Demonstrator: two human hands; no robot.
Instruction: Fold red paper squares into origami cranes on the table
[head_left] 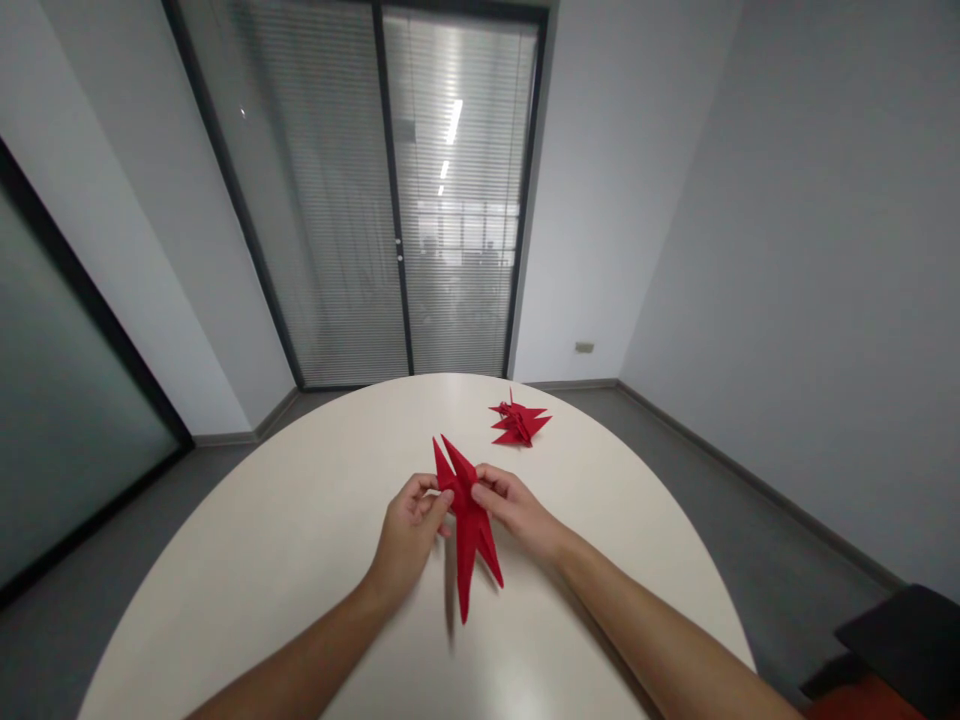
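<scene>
Pinching folded red paper (469,520) from both sides, over round white table (300,560). Left hand (405,535): curled, thumb and forefinger closed on left edge of the paper, upper half. Right hand (514,505): thumb and fingertips closed on right edge, same height, directly opposite. Sitting squarely between the two hands, so equal reach, neither nearer. Running long axis away-to-toward the body, crosswise to the line between the hands. Showing two sharp tips beyond the fingertips on the far side, two longer points trailing back past the wrists on the near side. Leaning slightly: far tips toward the left hand, shorter near point kicked out under the right wrist. Gripped well forward of the middle, with most of the length on the wrist side of both hands. Cannot tell whether the nearest point touches the tabletop; faint shadow just beside it, on the left-hand side. Lying on the table beyond the right hand and a little outboard of it: second red paper figure (517,423), spiky, flat-ish. Apart from both hands, closer to the right, no contact with the held piece. Farther off, past both hands: glass door (390,200) with blinds.
</scene>
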